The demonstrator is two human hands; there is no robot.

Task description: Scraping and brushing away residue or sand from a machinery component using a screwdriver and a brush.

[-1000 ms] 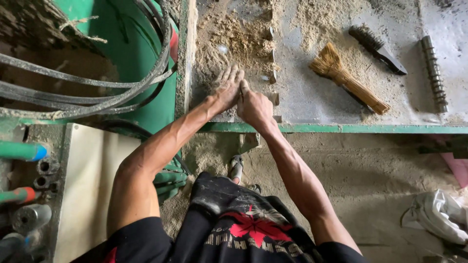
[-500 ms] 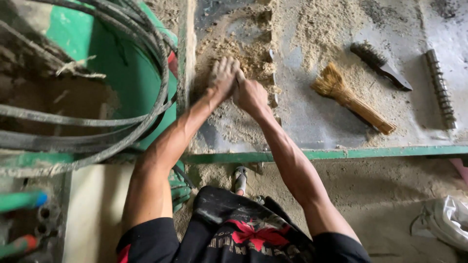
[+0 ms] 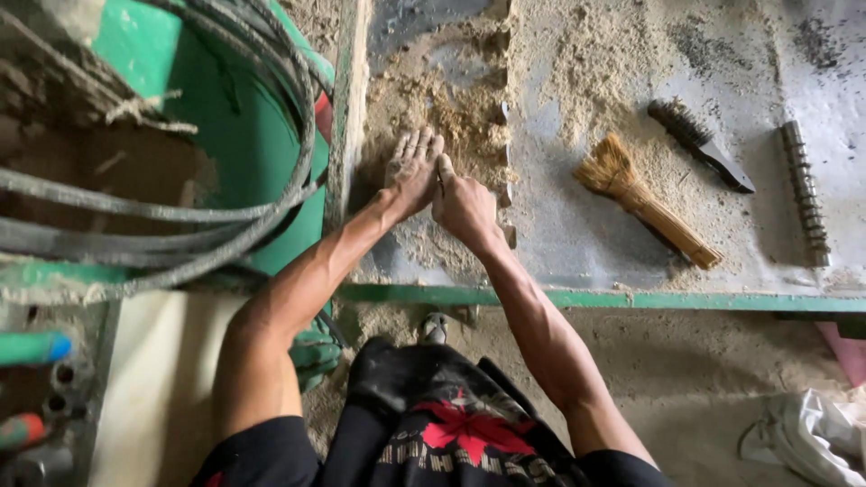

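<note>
While both hands [image 3: 439,185] press sawdust [image 3: 448,108], a straw brush [image 3: 646,202] lies near.

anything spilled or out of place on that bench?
Yes. Sawdust lies loose over the metal table, heaped thickest where the left hand and right hand press flat into it. A straw brush, a wire brush and a threaded rod lie scattered in the dust.
</note>
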